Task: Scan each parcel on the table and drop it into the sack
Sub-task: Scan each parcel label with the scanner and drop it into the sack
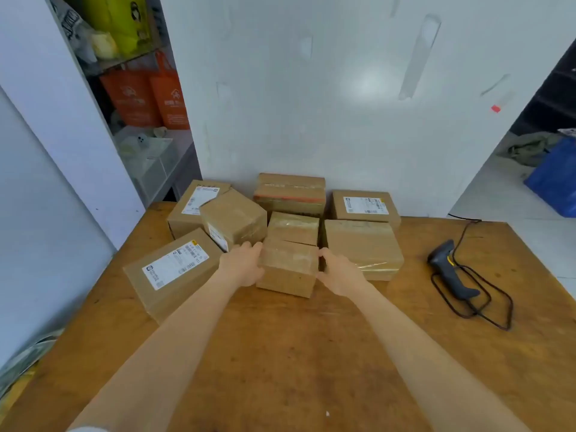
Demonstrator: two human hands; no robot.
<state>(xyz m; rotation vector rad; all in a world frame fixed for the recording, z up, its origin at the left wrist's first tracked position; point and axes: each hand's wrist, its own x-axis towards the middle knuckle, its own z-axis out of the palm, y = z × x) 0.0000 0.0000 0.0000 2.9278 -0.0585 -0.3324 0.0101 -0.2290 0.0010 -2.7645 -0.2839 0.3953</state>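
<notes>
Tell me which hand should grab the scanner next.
Right, probably. The scanner lies on the table out to the right, beyond the right hand, which holds the box by its right side. The left hand, on its left side, would have to cross over.

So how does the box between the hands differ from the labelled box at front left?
The centre box shows no label; the front-left box has a white label on top. The left hand and right hand grip the centre box's sides; no hand holds the front-left box. The centre box looks smaller. Both are brown cardboard on the table.
</notes>
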